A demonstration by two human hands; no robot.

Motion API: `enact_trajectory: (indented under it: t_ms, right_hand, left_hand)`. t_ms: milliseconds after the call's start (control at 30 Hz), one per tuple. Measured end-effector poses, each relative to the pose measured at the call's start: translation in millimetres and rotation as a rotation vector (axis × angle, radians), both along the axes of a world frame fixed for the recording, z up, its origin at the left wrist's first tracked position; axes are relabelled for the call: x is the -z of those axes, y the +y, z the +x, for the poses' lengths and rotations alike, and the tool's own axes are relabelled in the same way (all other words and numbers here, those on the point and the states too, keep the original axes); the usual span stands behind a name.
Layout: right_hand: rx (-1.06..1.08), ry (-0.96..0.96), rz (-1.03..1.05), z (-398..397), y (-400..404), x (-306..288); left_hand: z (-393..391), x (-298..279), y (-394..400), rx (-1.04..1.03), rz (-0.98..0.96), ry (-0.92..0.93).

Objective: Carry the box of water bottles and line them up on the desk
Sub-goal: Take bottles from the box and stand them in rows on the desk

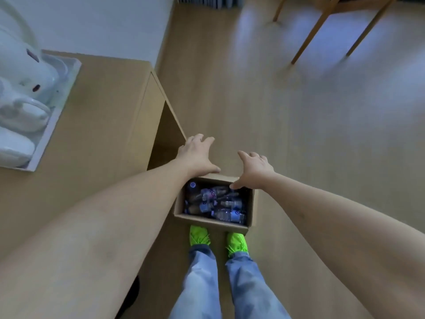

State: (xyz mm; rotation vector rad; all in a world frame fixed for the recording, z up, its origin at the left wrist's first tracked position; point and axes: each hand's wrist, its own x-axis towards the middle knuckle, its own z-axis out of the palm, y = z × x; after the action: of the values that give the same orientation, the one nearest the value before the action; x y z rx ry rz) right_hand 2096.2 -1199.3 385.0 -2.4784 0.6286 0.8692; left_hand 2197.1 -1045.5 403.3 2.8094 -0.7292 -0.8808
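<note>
An open cardboard box (pixel 250 203) stands on the wooden floor just in front of my feet. Several plastic water bottles (pixel 226 214) lie jumbled inside it. Both arms stretch down toward the box. My left hand (pixel 195 155) is above its far left corner, fingers spread. My right hand (pixel 254 169) hovers over the far rim with fingers spread, thumb tip near the rim. Neither hand holds anything. The wooden desk (pixel 96 125) is on my left, its end panel right beside the box.
A white tray (pixel 55 116) with white appliances sits on the desk's far left part. Wooden chair legs (pixel 322 26) stand at the upper right. A white wall runs behind the desk. Open wooden floor (pixel 322 134) lies right of the box.
</note>
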Motion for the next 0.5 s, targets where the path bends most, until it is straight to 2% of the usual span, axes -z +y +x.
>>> enact_trajectory:
  t_ms: [167, 500]
  right_hand:
    - [0.033, 0.147, 0.049, -27, 21, 88]
    - [0.115, 0.301, 0.114, -65, 46, 255]
  left_hand:
    - [-17, 95, 21, -0.007, 0.056, 0.112]
    - [-57, 279, 55, -0.042, 0.115, 0.242]
